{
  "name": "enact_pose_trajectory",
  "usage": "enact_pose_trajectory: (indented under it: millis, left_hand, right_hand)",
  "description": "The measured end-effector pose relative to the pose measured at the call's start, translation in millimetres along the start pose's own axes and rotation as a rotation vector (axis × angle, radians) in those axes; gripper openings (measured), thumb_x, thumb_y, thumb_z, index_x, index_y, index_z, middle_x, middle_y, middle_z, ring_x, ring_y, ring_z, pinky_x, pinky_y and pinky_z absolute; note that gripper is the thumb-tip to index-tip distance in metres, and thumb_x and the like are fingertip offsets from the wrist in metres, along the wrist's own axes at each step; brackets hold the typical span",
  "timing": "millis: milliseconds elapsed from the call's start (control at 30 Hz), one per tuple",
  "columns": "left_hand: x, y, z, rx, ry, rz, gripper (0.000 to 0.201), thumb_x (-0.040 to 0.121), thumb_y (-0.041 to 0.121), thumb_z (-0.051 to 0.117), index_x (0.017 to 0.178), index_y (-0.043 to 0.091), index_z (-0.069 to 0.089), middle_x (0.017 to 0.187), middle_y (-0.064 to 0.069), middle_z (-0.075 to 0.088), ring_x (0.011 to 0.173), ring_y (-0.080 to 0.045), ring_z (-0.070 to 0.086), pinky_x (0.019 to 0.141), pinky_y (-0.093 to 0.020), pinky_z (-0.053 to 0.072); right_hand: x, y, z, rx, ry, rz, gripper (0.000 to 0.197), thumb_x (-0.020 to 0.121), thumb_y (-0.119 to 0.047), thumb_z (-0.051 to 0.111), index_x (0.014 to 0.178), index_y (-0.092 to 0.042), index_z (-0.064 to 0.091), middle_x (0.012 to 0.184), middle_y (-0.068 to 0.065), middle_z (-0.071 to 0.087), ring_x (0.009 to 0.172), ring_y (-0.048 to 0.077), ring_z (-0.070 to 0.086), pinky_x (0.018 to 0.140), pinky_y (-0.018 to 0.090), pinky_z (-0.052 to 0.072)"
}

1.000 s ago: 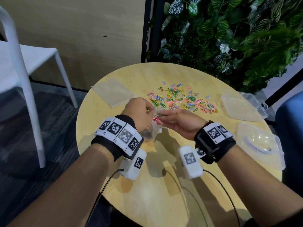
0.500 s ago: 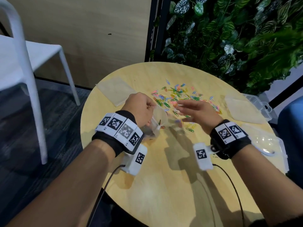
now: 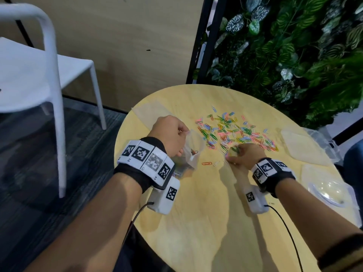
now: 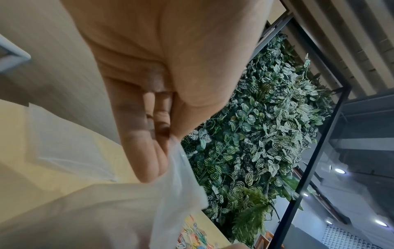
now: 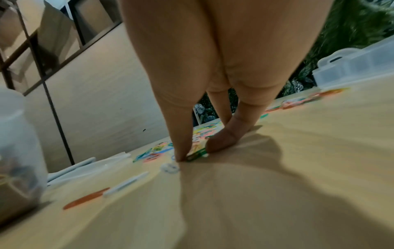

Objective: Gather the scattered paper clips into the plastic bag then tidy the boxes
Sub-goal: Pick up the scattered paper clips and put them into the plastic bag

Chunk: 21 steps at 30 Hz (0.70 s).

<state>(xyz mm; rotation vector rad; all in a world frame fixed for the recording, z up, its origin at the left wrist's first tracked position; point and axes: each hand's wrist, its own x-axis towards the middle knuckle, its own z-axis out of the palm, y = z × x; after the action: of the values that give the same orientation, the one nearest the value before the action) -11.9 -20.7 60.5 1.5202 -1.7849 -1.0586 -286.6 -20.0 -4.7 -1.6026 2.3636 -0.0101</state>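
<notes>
Many coloured paper clips (image 3: pixel 231 132) lie scattered across the middle of the round wooden table (image 3: pixel 206 222). My left hand (image 3: pixel 183 134) pinches the rim of a clear plastic bag (image 3: pixel 193 152) and holds it upright at the pile's left edge; several clips sit inside it. The left wrist view shows my left hand (image 4: pixel 168 139) pinching the bag (image 4: pixel 127 210) film. At the pile's near edge my right hand (image 3: pixel 232 156) is down on the table. In the right wrist view my right hand (image 5: pixel 194 155) pinches a green clip (image 5: pixel 198 154).
An orange clip (image 3: pixel 206 163) and a white clip (image 3: pixel 216 163) lie apart between the hands. Clear plastic boxes (image 3: pixel 324 142) and an open one (image 3: pixel 332 189) sit at the table's right edge. A flat bag (image 3: pixel 151 112) lies back left. A white chair (image 3: pixel 55 85) stands left, a plant wall behind.
My right hand left the bag's mouth, moved right to the pile and came down onto the clips. The left hand kept hold of the bag.
</notes>
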Motion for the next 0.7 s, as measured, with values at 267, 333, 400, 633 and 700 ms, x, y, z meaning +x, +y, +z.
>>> enact_pose_trajectory:
  millis: [267, 333, 400, 633, 700]
  left_hand:
    - [2, -4, -2, 0.020, 0.002, 0.006, 0.018, 0.096, 0.009, 0.057, 0.104, 0.010, 0.073, 0.074, -0.014, 0.073, 0.059, -0.026, 0.073, 0.063, -0.038, 0.064]
    - [4, -6, -2, 0.031, -0.001, 0.017, 0.019, 0.096, 0.009, 0.056, 0.105, 0.009, 0.073, 0.074, -0.013, 0.073, 0.058, -0.026, 0.073, 0.062, -0.037, 0.064]
    - [5, -8, -1, 0.040, -0.002, 0.019, 0.018, 0.096, 0.010, 0.057, 0.105, 0.010, 0.073, 0.075, -0.012, 0.072, 0.058, -0.025, 0.073, 0.062, -0.037, 0.064]
    - [8, -8, 1, 0.057, -0.009, 0.024, 0.016, 0.096, 0.012, 0.059, 0.100, 0.011, 0.074, 0.077, -0.009, 0.071, 0.057, -0.023, 0.073, 0.059, -0.037, 0.063]
    - [10, -8, 3, 0.071, -0.015, 0.024, 0.015, 0.096, 0.013, 0.059, 0.099, 0.012, 0.074, 0.075, -0.007, 0.070, 0.056, -0.023, 0.073, 0.059, -0.037, 0.063]
  right_hand:
    - [27, -41, -1, -0.012, -0.002, 0.023, 0.087, 0.072, -0.068, 0.064, 0.142, -0.021, 0.041, 0.140, 0.014, 0.046, 0.118, 0.032, 0.054, 0.089, 0.038, 0.050]
    - [27, -47, 3, -0.105, -0.057, 0.007, 0.091, 0.075, -0.070, 0.059, 0.148, -0.027, 0.029, 0.148, 0.016, 0.029, 0.122, 0.036, 0.050, 0.096, 0.042, 0.047]
    - [26, -52, 3, -0.239, -0.068, -0.059, 0.075, 0.083, -0.066, 0.053, 0.144, -0.026, 0.038, 0.144, 0.014, 0.038, 0.123, 0.034, 0.048, 0.099, 0.040, 0.046]
    - [21, -48, -14, -0.332, 0.025, -0.110, 0.031, 0.089, -0.033, 0.063, 0.111, -0.012, 0.072, 0.103, 0.008, 0.073, 0.094, 0.025, 0.066, 0.079, 0.027, 0.055]
    - [22, -38, -17, -0.221, 0.043, -0.090, 0.032, 0.086, -0.034, 0.068, 0.108, -0.013, 0.074, 0.100, 0.007, 0.074, 0.087, 0.022, 0.066, 0.075, 0.027, 0.054]
